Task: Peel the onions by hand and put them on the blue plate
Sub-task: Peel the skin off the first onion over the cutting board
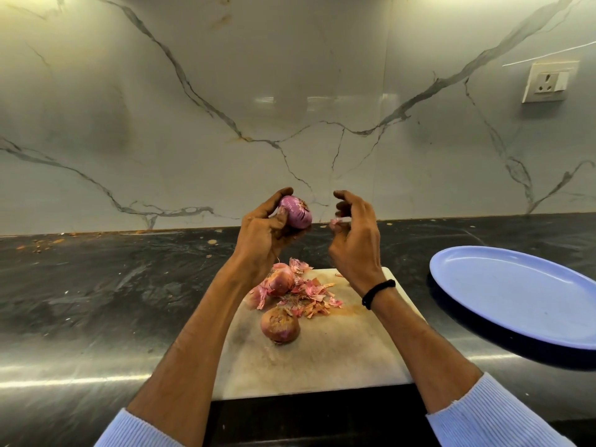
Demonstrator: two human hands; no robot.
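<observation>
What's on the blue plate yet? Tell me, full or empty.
Empty: the blue plate shows only bare surface; its right edge is out of frame.

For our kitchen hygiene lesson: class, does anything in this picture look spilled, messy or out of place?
Onion skins litter the cutting board beside two unpeeled onions, expected while the left hand holds a peeled onion and the right hand pinches a skin scrap. Odder: brown crumbs lie on the counter by the wall, left.

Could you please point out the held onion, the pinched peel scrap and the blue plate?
held onion (296, 215): head view, purple side.
peel scrap (337, 221): head view, pink tip.
blue plate (516, 295): head view, bare centre.
</observation>
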